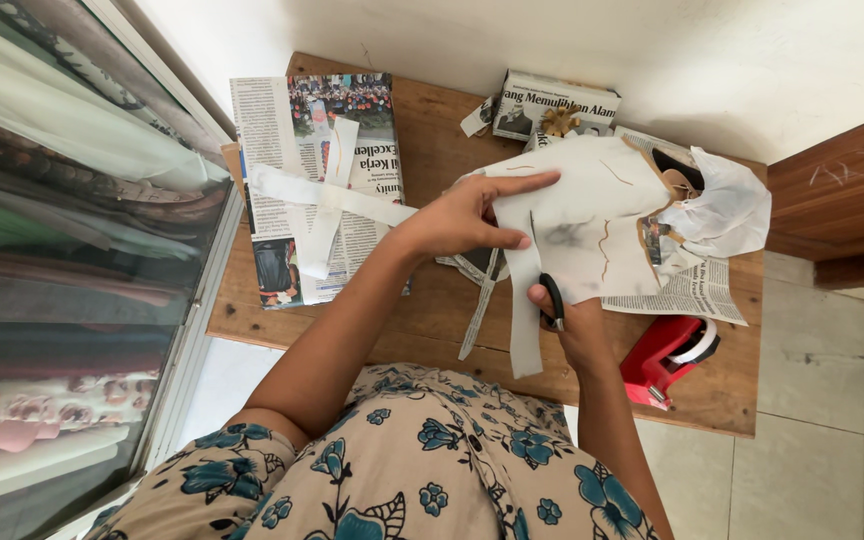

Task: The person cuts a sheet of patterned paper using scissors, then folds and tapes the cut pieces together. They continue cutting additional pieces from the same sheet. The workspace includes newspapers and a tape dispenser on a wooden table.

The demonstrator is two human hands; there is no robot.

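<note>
— Paper (592, 215), a grey-white sheet held over the wooden table (432, 150), is mid-cut; a strip already hangs loose.

— Hands?

— Left hand (462, 215) pinches the sheet's edge; right hand (577, 325) is closed on scissors (552, 300). Likely next: steady feeding. Red tape dispenser (667, 355) crowds the right; newspaper (317, 180) lies left.

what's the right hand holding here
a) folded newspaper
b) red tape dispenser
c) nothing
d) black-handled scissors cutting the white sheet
d: the right hand grips black-handled scissors at the white sheet, which the left hand steadies; the red tape dispenser sits untouched on the wooden table.
</note>
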